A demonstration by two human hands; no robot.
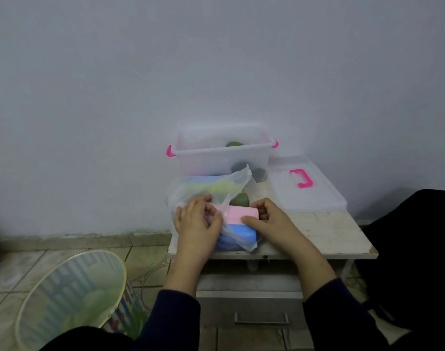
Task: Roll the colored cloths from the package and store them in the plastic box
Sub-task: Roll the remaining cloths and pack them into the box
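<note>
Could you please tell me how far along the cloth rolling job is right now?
Done: green rolls already sit in the plastic box. In hand: both hands, left and right, hold the pink cloth at the package. Left: blue cloth and others remain bagged.

The clear plastic storage box (222, 158) has bright pink latches on its two ends, and through its cloudy wall show dark green rolled cloths (235, 144) and a faint pink patch. To the right of the box lies its clear flat lid (315, 196) with a bright pink handle. In front of the box, the thin translucent white plastic package (203, 191) shows pale blue and yellow-green through its film. Further in front of the box are a folded pink cloth (243, 215), a folded light blue cloth (239, 236) and an olive green cloth (241, 200). All stand on an off-white worn cabinet top (330, 236). Left of the box and lower, a round basket (72, 295) has a pale yellow rim and blue-white stripes.
</note>
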